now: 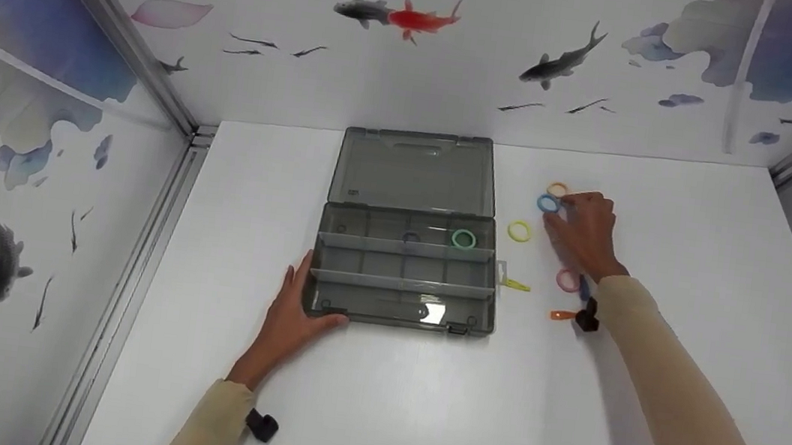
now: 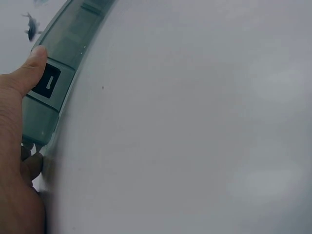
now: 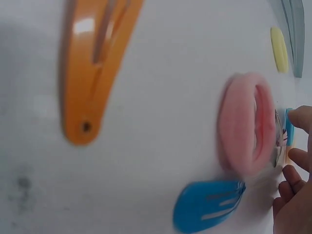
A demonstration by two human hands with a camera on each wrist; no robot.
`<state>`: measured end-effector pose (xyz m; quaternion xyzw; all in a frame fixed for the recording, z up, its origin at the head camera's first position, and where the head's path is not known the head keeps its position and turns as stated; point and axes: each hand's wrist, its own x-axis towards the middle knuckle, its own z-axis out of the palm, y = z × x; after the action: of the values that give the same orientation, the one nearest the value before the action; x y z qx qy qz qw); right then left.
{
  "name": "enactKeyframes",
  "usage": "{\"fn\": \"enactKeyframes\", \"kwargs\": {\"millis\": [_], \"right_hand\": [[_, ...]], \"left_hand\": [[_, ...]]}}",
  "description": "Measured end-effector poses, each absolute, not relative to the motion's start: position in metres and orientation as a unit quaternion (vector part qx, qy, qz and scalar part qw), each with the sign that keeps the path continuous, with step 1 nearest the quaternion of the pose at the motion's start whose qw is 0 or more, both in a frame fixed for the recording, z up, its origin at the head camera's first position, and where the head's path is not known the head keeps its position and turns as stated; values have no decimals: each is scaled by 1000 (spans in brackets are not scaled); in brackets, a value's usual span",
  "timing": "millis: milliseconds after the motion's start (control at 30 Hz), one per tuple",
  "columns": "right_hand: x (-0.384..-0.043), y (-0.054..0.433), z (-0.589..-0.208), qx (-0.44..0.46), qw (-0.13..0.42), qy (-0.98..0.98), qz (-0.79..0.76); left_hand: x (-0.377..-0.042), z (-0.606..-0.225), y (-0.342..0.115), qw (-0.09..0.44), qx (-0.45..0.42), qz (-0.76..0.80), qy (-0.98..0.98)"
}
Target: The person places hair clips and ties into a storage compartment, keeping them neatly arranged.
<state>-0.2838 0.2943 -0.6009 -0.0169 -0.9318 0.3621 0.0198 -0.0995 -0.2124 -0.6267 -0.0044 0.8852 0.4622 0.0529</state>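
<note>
My L hand (image 1: 291, 321)'s spread wide against box (image 1: 371, 301), R hand (image 1: 586, 229) at blue ring (image 1: 540, 204), pinch I can't tell; prob pick-up step, next needs clean lift.

We identify the grey rectangular plastic box (image 1: 360, 301) as smooth, glossy and translucent. Right of the box, we note a glossy orange tapered hair clip (image 3: 80, 112) and a matt, cloth-like pink hair ring (image 3: 236, 124). Left of the box, we record a smooth silver-grey metal rail (image 1: 150, 253).
</note>
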Motion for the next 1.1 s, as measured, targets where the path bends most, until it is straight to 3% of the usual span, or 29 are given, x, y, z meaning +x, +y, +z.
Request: {"fn": "enactKeyframes", "kwargs": {"millis": [767,1100], "right_hand": [[-286,291,-597,-43,21,-932,359],[-286,282,-588,10,60,-929,364]], "left_hand": [[-103,-628,-210,45,-6,465,884],[-102,-630,-211,47,-3,459,887]]}}
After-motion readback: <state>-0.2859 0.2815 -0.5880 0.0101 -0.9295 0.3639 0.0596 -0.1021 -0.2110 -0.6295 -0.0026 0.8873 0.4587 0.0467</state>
